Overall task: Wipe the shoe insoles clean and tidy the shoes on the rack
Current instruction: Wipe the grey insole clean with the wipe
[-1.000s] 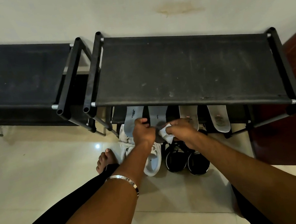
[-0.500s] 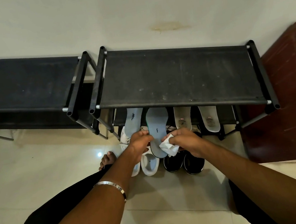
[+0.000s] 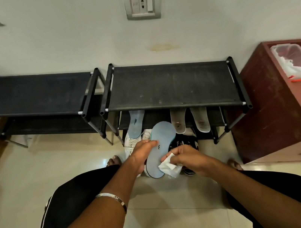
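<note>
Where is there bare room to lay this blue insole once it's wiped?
The right rack's top shelf and the left rack's top shelf are both bare. The lower shelf is crowded: three insoles lean there, shoes packed beneath. Left hand holds the blue insole; right hand holds the cloth.

The left hand (image 3: pixel 144 155) is gripping a light blue insole (image 3: pixel 161 147) while the right hand (image 3: pixel 187 159) is pressing a white wipe (image 3: pixel 169 167) against its lower edge. Three more insoles are leaning under the black shoe rack (image 3: pixel 168 85), above the shoes on the floor.
</note>
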